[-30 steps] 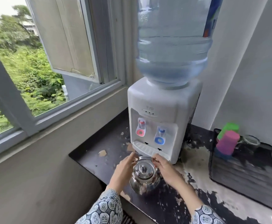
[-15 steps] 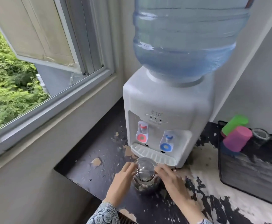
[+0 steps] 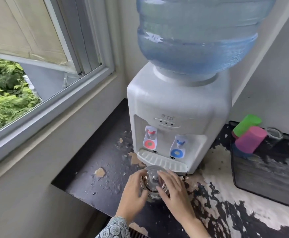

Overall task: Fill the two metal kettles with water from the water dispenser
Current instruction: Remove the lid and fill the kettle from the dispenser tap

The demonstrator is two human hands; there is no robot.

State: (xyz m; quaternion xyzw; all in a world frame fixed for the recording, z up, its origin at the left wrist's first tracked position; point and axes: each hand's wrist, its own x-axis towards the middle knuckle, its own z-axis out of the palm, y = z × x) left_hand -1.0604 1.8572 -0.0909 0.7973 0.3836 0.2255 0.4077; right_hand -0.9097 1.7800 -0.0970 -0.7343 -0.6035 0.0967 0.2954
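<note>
A shiny metal kettle (image 3: pixel 153 179) with its lid on stands on the worn black counter, just in front of the drip tray (image 3: pixel 162 161) of the white water dispenser (image 3: pixel 178 107). My left hand (image 3: pixel 134 194) wraps its left side. My right hand (image 3: pixel 173 189) covers its right side, fingers over the lid's edge. The dispenser has a red tap (image 3: pixel 150 138) on the left and a blue tap (image 3: pixel 178 148) on the right, under a large blue water bottle (image 3: pixel 197 31). Only one kettle is in view.
A black tray (image 3: pixel 267 179) at the right holds a green cup (image 3: pixel 246 124), a pink cup (image 3: pixel 250 139) and a glass jar (image 3: pixel 274 134). An open window (image 3: pixel 42 66) is at the left. The counter's front-left edge (image 3: pixel 75 193) drops off beside the kettle.
The view has moved closer to the dispenser and turned right. Both hands have stayed on the kettle in front of the drip tray, with my right hand's fingers now further over the lid.
</note>
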